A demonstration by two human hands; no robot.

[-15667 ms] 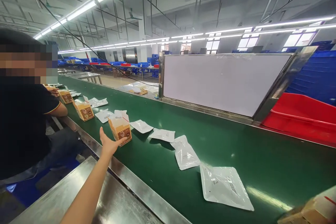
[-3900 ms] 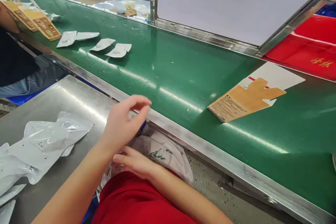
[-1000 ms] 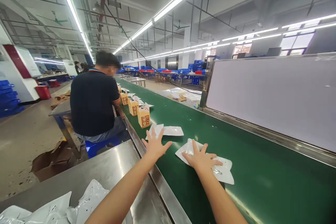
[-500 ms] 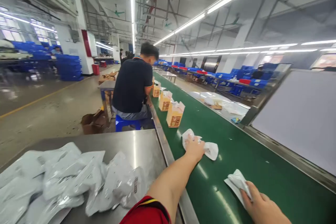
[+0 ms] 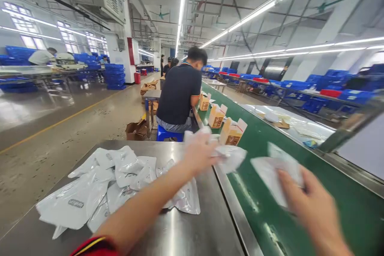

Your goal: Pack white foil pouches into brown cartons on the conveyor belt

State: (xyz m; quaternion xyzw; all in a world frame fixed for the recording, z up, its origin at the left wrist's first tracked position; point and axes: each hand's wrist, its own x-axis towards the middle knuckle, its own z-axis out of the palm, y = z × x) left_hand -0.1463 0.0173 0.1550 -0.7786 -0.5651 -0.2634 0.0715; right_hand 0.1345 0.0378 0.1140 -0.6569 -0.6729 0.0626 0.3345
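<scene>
Bags (image 5: 79, 198), loose pile: position?
Heaped on the metal table (image 5: 207, 224), left of the left fingers and toward the body, the near end running under the forearm. Left hand is nearer; right is well apart.

Left hand (image 5: 200, 151)?
Blurred; fingers look closed on white bags. The clearer held bag (image 5: 232, 159) juts right from them, long axis roughly crosswise, above the table edge and green belt (image 5: 255, 126).

Next, rightward?
Open boxes (image 5: 233, 133), upright on the belt, ahead and right of the left fingers.

Right hand (image 5: 295, 188)?
Thumb and fingers pinch white film (image 5: 271, 174), fanning forward-left from the fingertips above the belt. One folded bag or two: cannot tell.
</scene>
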